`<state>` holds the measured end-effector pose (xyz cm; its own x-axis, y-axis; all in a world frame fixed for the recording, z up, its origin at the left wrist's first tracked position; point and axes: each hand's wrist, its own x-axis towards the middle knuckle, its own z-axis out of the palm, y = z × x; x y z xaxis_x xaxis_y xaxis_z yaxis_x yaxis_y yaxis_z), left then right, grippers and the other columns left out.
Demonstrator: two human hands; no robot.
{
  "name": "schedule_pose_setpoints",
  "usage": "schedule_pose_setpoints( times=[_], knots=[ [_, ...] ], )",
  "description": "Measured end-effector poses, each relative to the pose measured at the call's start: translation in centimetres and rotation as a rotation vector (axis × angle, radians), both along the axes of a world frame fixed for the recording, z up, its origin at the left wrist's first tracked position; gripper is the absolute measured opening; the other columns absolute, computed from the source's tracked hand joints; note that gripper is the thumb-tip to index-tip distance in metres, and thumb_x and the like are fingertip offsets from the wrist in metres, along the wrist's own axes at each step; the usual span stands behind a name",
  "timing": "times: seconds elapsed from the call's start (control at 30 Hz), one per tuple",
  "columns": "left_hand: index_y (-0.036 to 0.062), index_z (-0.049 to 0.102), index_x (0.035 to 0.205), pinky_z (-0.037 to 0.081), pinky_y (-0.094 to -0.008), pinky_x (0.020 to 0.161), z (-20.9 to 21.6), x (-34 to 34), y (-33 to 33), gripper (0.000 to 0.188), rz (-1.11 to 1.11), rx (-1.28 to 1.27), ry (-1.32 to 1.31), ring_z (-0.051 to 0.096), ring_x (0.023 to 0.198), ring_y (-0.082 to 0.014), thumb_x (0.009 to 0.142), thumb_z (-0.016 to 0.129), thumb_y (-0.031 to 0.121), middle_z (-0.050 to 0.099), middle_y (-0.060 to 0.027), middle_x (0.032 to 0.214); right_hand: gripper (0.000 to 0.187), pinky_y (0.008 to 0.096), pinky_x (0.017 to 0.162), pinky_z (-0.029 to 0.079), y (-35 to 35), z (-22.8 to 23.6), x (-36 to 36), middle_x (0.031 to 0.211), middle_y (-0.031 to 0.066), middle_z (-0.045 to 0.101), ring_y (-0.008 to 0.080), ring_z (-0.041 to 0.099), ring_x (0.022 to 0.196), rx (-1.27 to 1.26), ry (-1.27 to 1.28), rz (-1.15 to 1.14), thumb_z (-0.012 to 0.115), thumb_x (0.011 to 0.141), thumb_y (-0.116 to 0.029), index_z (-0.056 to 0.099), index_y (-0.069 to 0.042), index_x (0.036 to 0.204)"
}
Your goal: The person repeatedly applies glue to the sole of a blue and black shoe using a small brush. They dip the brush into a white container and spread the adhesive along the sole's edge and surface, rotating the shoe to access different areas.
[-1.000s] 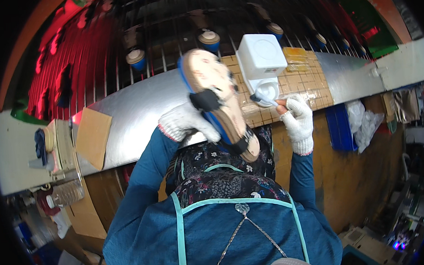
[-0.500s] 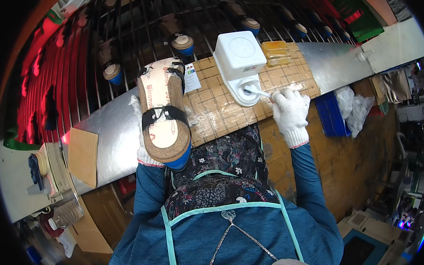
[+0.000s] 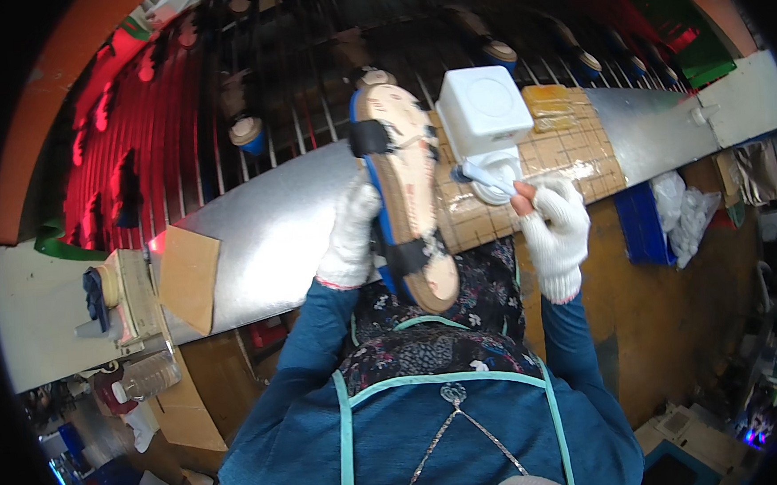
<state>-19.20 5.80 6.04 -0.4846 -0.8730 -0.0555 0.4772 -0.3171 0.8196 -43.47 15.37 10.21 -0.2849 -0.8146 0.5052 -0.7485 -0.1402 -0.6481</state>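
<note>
My left hand (image 3: 352, 236), in a white knit glove, grips a sandal sole on a blue shoe last (image 3: 410, 188). Its pale underside with brown edges faces up and right, and dark straps cross it near both ends. My right hand (image 3: 555, 228), gloved with bare fingertips showing, pinches a brush (image 3: 489, 179) with a light handle and dark bristles. The brush tip is just right of the sole, above the small round cup of a white plastic dispenser (image 3: 487, 112). The dispenser stands on a taped cardboard sheet (image 3: 578, 146).
Beyond the metal ledge (image 3: 280, 213), a rack of bars carries several more lasts (image 3: 246, 134) under red light. Yellow blocks (image 3: 549, 106) lie behind the dispenser. A cardboard piece (image 3: 189, 277) rests at left; a blue bin (image 3: 646, 227) with plastic bags hangs at right.
My left hand has moved right and turned the sole partly onto its side, toward the dispenser. The brush has come out of the cup, its bristles now pointing left at the sole.
</note>
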Motion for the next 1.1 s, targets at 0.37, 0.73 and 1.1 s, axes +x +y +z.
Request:
schedule_pose_setpoints(
  times=[0.37, 0.73, 1.1],
  knots=[
    [-0.0059, 0.047, 0.140, 0.054, -0.0327, 0.093, 1.7, 0.6, 0.7, 0.096, -0.010, -0.156, -0.246, 0.065, 0.109, -0.0181, 0.076, 0.079, 0.058, 0.063, -0.0131, 0.125, 0.020, 0.0341, 0.076, 0.044, -1.2, 1.6, 4.5, 0.086, 0.0078, 0.066, 0.0234, 0.059, 0.081, -0.083, -0.048, -0.002, 0.081, 0.078, -0.011, 0.079, -0.007, 0.098],
    [-0.0113, 0.040, 0.145, 0.052, -0.0314, 0.096, 1.6, 1.2, 0.5, 0.085, -0.012, -0.151, -0.235, 0.061, 0.113, -0.0189, 0.078, 0.082, 0.020, 0.061, -0.0160, 0.129, 0.018, 0.0343, 0.076, 0.043, -3.3, 3.7, 3.7, 0.089, 0.0098, 0.067, 0.0230, 0.061, 0.082, -0.099, 0.160, 0.011, 0.079, 0.081, -0.013, 0.077, -0.003, 0.097],
    [-0.0073, 0.047, 0.141, 0.052, -0.0319, 0.096, 2.0, 1.0, 0.2, 0.093, -0.103, -0.148, -0.226, 0.063, 0.112, -0.0178, 0.077, 0.080, 0.052, 0.064, -0.0135, 0.125, 0.016, 0.0346, 0.077, 0.040, -4.6, 3.6, 1.5, 0.085, 0.0047, 0.066, 0.0218, 0.059, 0.082, -0.121, 0.157, 0.174, 0.079, 0.080, -0.016, 0.077, -0.008, 0.093]
  ],
)
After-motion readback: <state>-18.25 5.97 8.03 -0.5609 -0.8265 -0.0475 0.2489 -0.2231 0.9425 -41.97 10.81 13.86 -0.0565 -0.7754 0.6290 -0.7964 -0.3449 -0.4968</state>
